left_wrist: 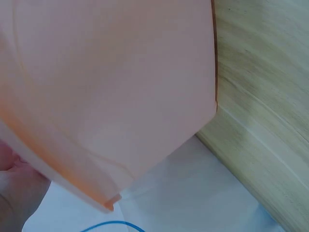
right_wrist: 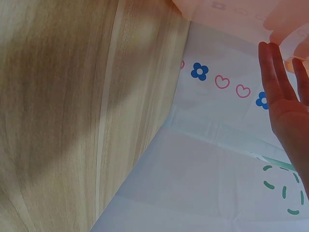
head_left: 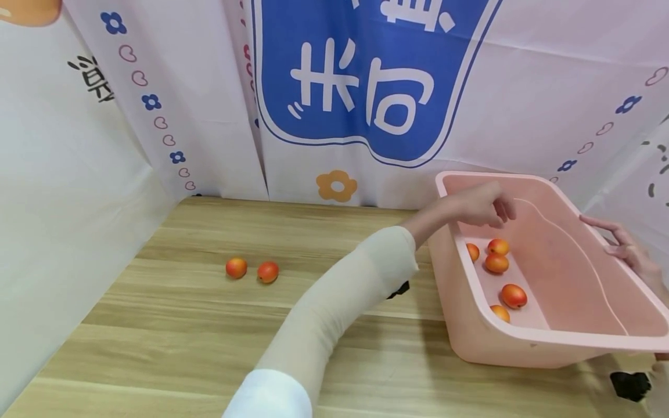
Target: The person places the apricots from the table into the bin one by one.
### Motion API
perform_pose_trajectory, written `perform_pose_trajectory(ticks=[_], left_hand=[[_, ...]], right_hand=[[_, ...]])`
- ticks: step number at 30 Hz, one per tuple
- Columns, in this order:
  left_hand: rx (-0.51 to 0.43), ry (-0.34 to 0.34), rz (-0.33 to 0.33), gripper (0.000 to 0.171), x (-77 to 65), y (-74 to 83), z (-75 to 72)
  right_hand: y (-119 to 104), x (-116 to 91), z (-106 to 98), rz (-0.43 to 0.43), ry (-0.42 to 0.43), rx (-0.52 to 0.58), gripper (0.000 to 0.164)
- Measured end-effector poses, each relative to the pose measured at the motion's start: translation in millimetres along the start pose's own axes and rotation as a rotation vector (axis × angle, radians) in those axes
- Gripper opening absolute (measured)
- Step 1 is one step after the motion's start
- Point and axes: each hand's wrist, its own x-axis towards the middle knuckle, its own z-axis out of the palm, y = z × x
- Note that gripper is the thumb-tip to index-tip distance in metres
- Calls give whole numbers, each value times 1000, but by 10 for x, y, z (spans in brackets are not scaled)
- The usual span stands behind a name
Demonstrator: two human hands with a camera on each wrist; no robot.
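A pink plastic tub (head_left: 449, 313) stands tilted on the table, its right side raised. Several small orange-red fruits (head_left: 514, 296) lie along the left of its floor. My left hand (head_left: 478, 204) reaches over the left rim near the far corner, fingers bent loosely downward above the fruits, with none visible in it. The left wrist view shows part of that hand (left_wrist: 21, 193) behind the rim. On the opposite side, my right hand (head_left: 629, 252) holds the right rim from outside. In the right wrist view, long straight fingers (right_wrist: 273, 72) reach up to the tub's translucent wall.
Two more orange-red fruits, one (head_left: 236, 267) left of the other (head_left: 268, 271), rest on the wooden table (head_left: 157, 325). Printed white cloth (head_left: 209, 116) hangs behind and at both sides. A blue cable (left_wrist: 113, 223) curves across the bottom of the left wrist view.
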Motion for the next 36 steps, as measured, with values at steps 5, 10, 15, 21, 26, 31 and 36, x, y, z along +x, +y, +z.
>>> perform_pose_trajectory(ticks=[5,10,15,21,26,31,36], left_hand=[[-85,43,60,28,-208,-68,-88],[-89,127,137,27,-485,-155,-206],[-47,179,173,27,-760,-244,-308],[-68,252,182,25,-1057,-393,-357],[-76,267,165,22,-1297,-536,-390],[-20,271,106,22,-1516,-685,-424],[97,264,51,21,-1731,-838,-437]], right_hand=[[9,-14,10,23,-19,28,72],[19,-32,34,19,-25,9,69],[9,-16,41,14,-36,31,67],[12,-30,28,-5,-53,4,65],[-14,-15,-36,35,-75,11,72],[-20,-21,-16,42,-59,-68,67],[-15,-20,12,37,-54,-61,65]])
